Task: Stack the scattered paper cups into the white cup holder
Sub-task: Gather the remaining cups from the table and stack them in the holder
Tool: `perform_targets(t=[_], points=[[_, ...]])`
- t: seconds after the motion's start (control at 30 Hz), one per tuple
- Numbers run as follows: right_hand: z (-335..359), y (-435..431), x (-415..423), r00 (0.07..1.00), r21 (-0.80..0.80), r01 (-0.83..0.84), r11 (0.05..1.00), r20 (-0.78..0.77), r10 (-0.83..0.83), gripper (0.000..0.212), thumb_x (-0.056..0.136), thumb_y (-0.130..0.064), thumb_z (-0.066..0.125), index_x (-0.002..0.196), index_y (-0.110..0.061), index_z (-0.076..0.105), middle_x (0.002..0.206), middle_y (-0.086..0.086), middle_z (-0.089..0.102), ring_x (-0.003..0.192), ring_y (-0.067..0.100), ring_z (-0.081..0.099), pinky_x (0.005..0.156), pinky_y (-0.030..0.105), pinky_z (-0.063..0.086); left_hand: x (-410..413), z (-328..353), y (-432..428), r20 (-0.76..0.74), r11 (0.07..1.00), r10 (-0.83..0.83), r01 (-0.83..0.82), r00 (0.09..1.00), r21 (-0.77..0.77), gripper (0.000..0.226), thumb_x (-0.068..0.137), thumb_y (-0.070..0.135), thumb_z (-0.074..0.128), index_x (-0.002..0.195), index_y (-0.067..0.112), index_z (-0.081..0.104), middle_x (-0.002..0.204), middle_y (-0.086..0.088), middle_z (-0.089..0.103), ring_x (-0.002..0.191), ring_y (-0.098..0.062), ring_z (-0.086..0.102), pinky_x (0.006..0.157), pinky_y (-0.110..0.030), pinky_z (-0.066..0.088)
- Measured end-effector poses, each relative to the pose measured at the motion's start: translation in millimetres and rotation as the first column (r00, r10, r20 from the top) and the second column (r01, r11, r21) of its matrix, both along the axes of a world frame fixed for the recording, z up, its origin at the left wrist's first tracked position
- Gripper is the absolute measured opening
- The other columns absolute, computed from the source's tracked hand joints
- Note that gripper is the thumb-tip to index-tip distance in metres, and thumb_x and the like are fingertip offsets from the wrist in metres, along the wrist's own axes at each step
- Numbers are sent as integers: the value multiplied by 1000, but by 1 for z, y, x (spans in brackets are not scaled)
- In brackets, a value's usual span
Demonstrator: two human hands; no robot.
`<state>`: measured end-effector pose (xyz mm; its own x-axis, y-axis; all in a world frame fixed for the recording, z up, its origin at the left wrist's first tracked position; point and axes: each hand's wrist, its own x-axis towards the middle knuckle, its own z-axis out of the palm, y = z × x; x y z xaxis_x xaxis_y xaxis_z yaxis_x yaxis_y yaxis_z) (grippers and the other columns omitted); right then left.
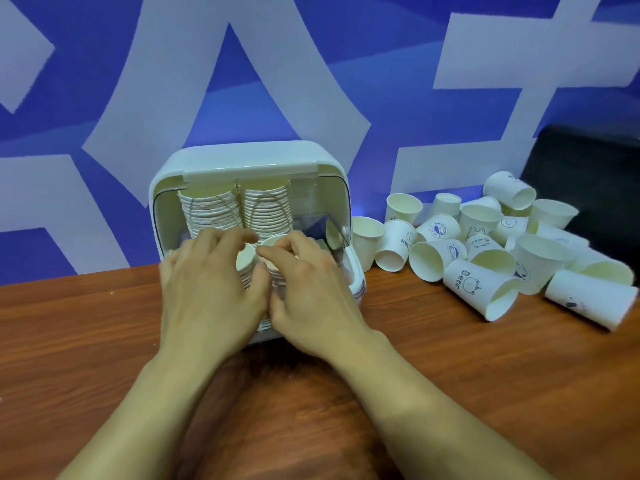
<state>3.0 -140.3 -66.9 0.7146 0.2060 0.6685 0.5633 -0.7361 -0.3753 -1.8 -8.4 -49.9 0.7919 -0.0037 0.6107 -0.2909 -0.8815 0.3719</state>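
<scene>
right of the holder (249, 157) — loose cups (481, 292)

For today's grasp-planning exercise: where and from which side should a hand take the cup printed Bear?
Probably across its mid-wall, from above: the Bear cup lies on its side, mouth toward the viewer, curved wall exposed on top.

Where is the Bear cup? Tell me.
In the head view, the Bear cup lies on its side at the front of the loose cups, right of the white cup holder.
</scene>
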Motion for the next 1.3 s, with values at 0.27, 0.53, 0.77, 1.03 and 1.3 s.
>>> perform_targets(t=[0.27,0.53,0.77,1.03,1.3], points=[[31,-24,-38,998,81,-58,995,38,55,38,83,-12,63,121,-17,65,106,-1,58,97,21,57,83,38,50,-28,3,-27,214,929,-194,250,957,-273,35,84,27,53,117,20,61,102,6,61,90,-10,57,79,-24,40],[-13,-151,-69,962,99,274,957,-17,-274,29,85,-22,68,114,-23,68,96,-9,62,86,5,57,80,22,47,-54,-20,-65,117,870,-463,476,878,-130,34,87,37,53,119,27,58,101,13,56,88,-3,55,75,-21,43],[-32,-209,-61,846,258,532,806,-160,-508,27,87,-23,66,114,-23,65,96,-8,63,82,9,59,80,32,49,-65,-54,-90,-133,816,-576,576,806,-42,38,88,46,54,125,39,54,104,25,50,92,0,56,80,-20,44],[-42,-220,-52,815,179,577,797,-190,-547,29,86,-24,64,115,-20,63,98,-1,62,88,20,59,74,32,43,-40,-40,-171,-133,775,-616,566,776,-281,36,84,30,62,118,40,60,102,19,58,86,-6,59,75,-14,45],[-46,-223,-52,750,143,644,752,-313,-583,34,90,-34,60,124,-26,59,108,0,55,99,24,57,79,34,43,22,-72,-270,-130,777,-467,336,875,-532,32,88,32,61,118,41,59,119,10,54,90,-4,60,91,-36,50]])
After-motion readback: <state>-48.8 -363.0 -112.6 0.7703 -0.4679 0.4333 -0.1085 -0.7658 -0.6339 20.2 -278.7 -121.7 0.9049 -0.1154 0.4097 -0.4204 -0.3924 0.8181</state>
